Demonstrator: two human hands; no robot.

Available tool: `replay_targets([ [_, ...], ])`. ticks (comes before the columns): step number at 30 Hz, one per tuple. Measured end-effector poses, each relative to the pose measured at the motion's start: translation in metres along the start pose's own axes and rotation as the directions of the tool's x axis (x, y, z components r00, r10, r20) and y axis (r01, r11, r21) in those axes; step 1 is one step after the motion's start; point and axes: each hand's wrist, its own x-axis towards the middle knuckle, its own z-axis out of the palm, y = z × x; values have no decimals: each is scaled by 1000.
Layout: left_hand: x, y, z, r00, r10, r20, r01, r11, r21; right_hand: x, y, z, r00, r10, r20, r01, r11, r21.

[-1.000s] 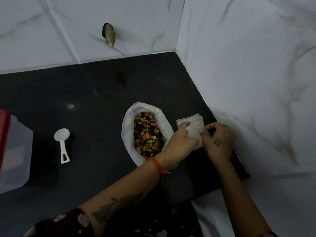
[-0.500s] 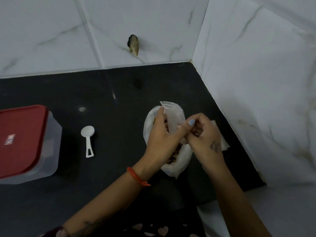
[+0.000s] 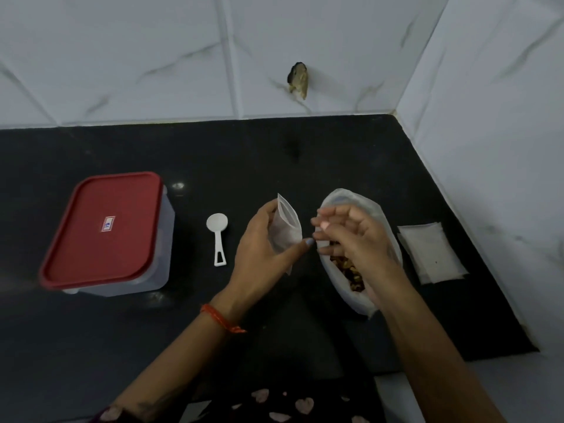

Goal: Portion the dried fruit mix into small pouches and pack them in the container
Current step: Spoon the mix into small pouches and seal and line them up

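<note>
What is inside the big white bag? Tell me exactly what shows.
Brown and orange dried fruit pieces show inside the big white bag. The right hand above it covers much of the opening, hiding the rest.

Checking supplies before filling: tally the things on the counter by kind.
Box with red lid: 1
White spoon: 1
Bag of fruit mix: 1
Pouch in the left hand: 1
Stack of spare pouches: 1, number in it unclear
Total: 5
</note>
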Motion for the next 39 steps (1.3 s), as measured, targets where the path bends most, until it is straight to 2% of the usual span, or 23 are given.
replay_targets([
  [2,-2,-7,-5,998,54,22,-55,996,69,2,-4,9,997,-71,11,71,997,-38],
  [4,-4,-8,-8,994,99,34,-103,987,127,4,-5,18,986,-161,48,167,970,-176],
  [7,-4,-9,-10,983,181,23,-182,957,227,6,-5,24,953,-273,131,301,810,-503],
  [11,-5,-12,-15,979,200,33,-200,933,298,7,-6,26,961,-182,209,273,750,-603],
  [15,-7,-18,-15,975,217,50,-222,929,296,8,-5,25,959,-117,258,252,767,-591],
  [20,-7,-25,-15,969,239,60,-246,918,312,12,1,20,958,-114,261,235,838,-493],
  [26,-11,-25,-10,965,260,35,-257,908,332,16,0,18,954,-53,295,237,737,-633],
  [32,-14,-26,-10,970,238,39,-237,908,345,18,-5,19,929,-51,366,297,692,-658],
  [33,-14,-26,-10,970,238,40,-236,906,351,18,-5,20,932,-37,360,276,715,-642],
  [36,-15,-26,-10,974,221,43,-221,901,374,18,-5,19,937,50,346,126,876,-466],
  [37,-15,-26,-10,976,214,41,-214,902,375,17,-4,18,936,65,346,92,904,-417],
  [39,-15,-27,-10,976,214,31,-210,904,373,18,-2,17,929,52,367,114,902,-416],
])
